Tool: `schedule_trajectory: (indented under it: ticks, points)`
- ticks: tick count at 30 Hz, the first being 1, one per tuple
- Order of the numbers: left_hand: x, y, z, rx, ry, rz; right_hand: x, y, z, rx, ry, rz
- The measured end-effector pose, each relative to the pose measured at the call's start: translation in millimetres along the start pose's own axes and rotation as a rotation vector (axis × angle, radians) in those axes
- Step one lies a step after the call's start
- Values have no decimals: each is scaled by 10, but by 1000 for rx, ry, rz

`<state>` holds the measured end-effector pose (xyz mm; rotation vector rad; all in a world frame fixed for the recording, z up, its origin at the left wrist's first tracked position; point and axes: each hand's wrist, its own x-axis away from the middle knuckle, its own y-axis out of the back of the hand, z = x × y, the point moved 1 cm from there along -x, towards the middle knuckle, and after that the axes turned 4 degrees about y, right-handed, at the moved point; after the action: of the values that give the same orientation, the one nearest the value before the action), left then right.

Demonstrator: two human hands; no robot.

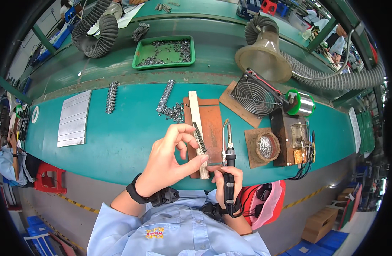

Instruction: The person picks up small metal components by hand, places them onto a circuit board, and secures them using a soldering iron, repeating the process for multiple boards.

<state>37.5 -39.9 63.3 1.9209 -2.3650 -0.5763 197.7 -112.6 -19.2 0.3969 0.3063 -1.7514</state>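
1. Two grips: left grip [164, 155] half-open, thumb and fingers at the dark strip [199, 137]; cannot tell if held.
2. Dark strip sits just right of left grip, over the pale bar [193, 106], long axis running forward.
3. Right grip [220, 187], wrapped round soldering iron [230, 158], lies farther right; left is nearer.

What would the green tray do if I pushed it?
The green tray would probably slide rather than tip, since it looks wide and low. The small metal bits might skitter about, because they lie scattered inside.
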Motion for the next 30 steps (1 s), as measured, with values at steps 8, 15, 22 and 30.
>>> schedule_trajectory:
  ticks: [8,15,22,30]
  points:
    - [14,39,-42,30,67,69,-3,-13,-27,34,5,-21]
    - [111,135,-62,-13,8,81,25,-56,-9,-8,-19,-12]
    - [235,683,141,-313,-113,-21,28,9,-3,50,-38,17]
    - [-98,1726,929,-762,-27,-212,6,-15,7,34,-47,33]
